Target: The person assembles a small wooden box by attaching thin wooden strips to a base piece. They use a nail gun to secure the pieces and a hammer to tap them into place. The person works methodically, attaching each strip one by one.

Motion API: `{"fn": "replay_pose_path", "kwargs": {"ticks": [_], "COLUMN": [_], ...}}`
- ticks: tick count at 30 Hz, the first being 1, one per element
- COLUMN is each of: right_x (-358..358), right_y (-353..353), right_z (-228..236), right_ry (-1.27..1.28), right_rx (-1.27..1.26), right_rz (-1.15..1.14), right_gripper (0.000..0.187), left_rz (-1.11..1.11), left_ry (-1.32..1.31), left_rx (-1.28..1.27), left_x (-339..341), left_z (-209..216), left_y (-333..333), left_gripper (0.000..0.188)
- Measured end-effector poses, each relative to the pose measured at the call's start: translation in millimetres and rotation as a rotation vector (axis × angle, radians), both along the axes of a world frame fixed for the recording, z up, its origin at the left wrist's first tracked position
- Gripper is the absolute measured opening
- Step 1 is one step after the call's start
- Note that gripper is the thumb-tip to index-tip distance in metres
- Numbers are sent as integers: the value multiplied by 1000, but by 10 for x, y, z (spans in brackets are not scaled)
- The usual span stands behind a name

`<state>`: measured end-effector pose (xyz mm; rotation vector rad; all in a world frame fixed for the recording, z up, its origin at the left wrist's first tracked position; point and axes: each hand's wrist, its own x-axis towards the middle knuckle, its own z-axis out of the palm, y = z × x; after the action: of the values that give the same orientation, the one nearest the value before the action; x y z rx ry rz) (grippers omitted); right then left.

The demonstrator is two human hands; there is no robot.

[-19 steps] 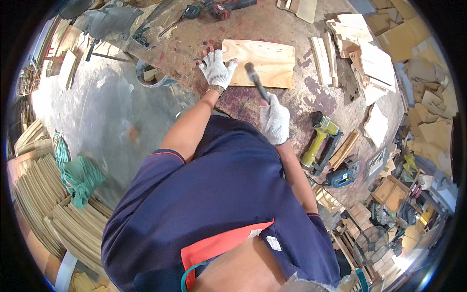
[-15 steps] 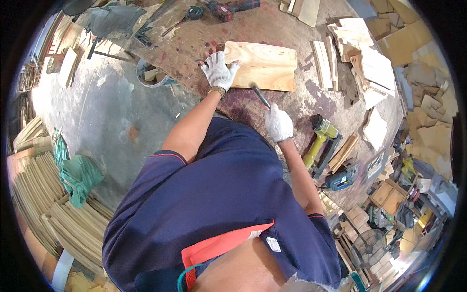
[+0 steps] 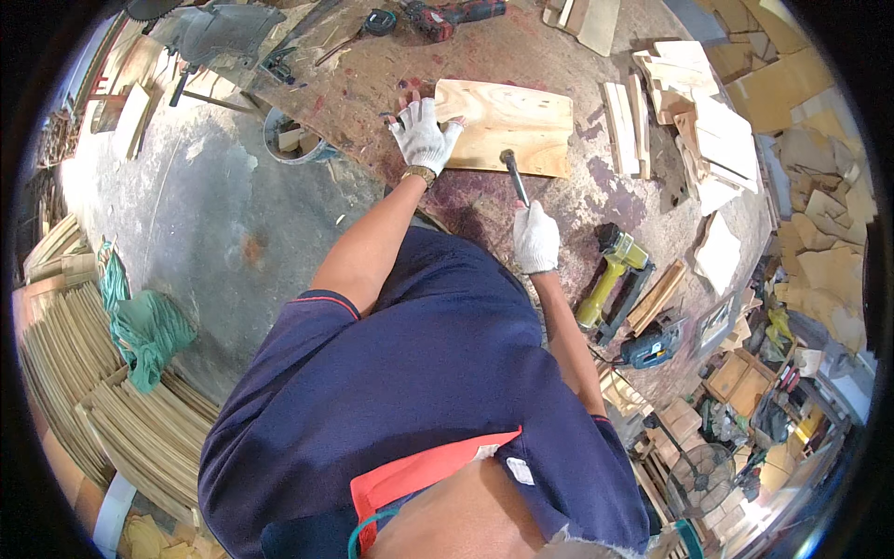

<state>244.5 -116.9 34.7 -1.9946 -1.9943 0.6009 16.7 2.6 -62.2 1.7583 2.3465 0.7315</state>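
A light wooden board (image 3: pixel 507 116) lies flat on the worn workbench (image 3: pixel 372 93) in front of me. My left hand (image 3: pixel 426 135), in a white knit glove, rests at the board's left edge, its fingers spread apart. In my right hand (image 3: pixel 536 240), also gloved in white, is a hammer (image 3: pixel 518 180) gripped by its handle. The hammer's small dark head is over the board, close to its near edge; whether it touches the wood I cannot tell.
Right of me lie a yellow-green nail gun (image 3: pixel 607 277), a blue jigsaw (image 3: pixel 652 347) and wood offcuts (image 3: pixel 717 140). A red-black cordless tool (image 3: pixel 438 20) and a tape measure (image 3: pixel 380 22) sit at the back. Below the bench's left edge stands a bucket of scraps (image 3: pixel 291 140).
The hammer's head has shifted right along the near part of the board, and its handle points more toward me. My left hand stays at the board's left edge.
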Motion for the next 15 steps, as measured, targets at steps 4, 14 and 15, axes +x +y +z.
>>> {"fn": "replay_pose_path", "kwargs": {"ticks": [4,14,15], "right_x": [104,-307,-367], "right_y": [-199,-8,-5], "right_z": [-179,389,452], "right_ry": [120,335,363], "right_rx": [93,153,186], "right_rz": [-12,74,99], "right_gripper": [32,16,15], "left_rz": [-2,-13,-17], "left_ry": [-55,-92,-72], "left_rx": [-52,-53,-70], "left_x": [8,-4,-6], "left_z": [19,-34,-39], "left_y": [-13,13,14], "left_gripper": [80,78,76]}}
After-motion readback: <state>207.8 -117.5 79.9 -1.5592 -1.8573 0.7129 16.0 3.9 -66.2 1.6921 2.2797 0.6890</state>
